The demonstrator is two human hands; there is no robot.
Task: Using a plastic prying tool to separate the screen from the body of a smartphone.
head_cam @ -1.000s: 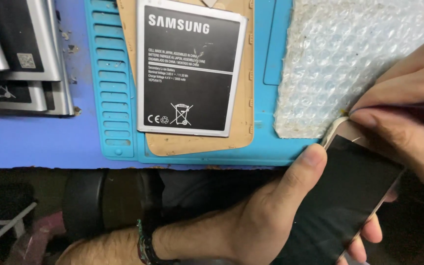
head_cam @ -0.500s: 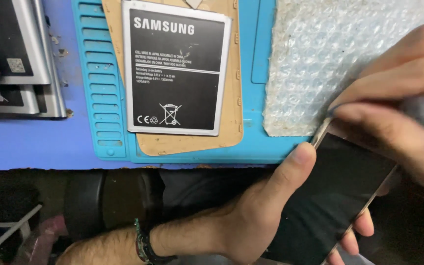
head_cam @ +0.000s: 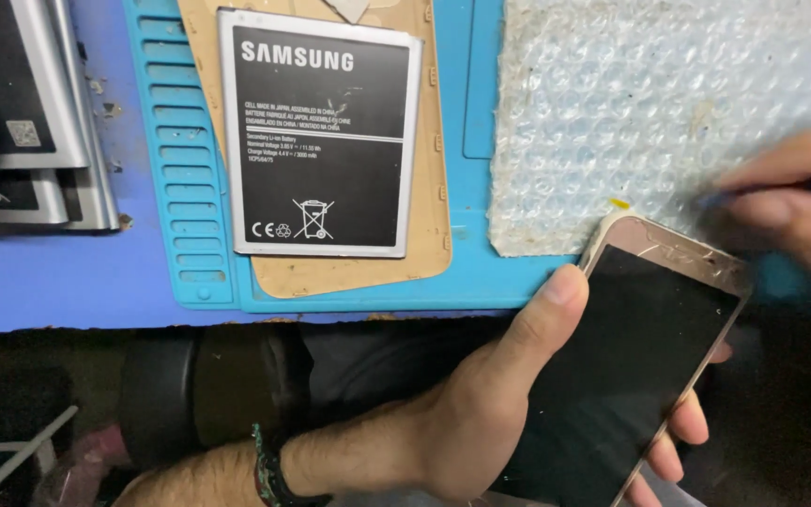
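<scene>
A: Where's the phone (head_cam: 645, 361)?
B: In the left hand (head_cam: 481, 422), fingers clamped round it (screen up), below the blue mat (head_cam: 462, 272).
A: Right hand (head_cam: 790, 202)?
B: Blurred, fingers pinched on sth thin, just above the phone's top edge.

left hand (head_cam: 481, 422): gripping a gold smartphone (head_cam: 635, 361), dark screen up, glass cracked near the top edge
right hand (head_cam: 795, 202): blurry, just off the phone's top corner, pinching something thin and dark
mat: blue repair mat (head_cam: 190, 235) with a black phone battery (head_cam: 321, 131) on it
beside: bubble wrap (head_cam: 650, 103)
</scene>
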